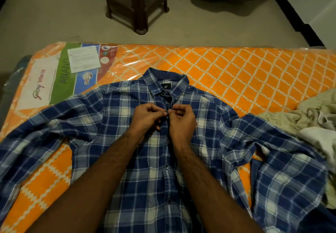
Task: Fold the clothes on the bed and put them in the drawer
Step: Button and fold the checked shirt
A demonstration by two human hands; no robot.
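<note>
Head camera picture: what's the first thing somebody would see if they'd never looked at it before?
Probably the blue checked shirt, spread face up across the bright orange mattress with its sleeves flung wide. Right in the middle, the left hand and right hand pinch the shirt's front at a button below the collar. A crumpled beige pile of clothes lies at the right edge.

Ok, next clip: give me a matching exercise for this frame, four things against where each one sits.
Things:
1. plaid shirt
2. beige clothes pile
3. white paper sheet
4. wooden stool

Places:
A. on the floor beyond the mattress
B. far left of the mattress, over the printed label
C. spread flat mid-mattress, under both hands
D. right edge of the mattress

Pairs: 1-C, 2-D, 3-B, 4-A

The left hand and right hand pinch the shirt's front at a button.
</note>
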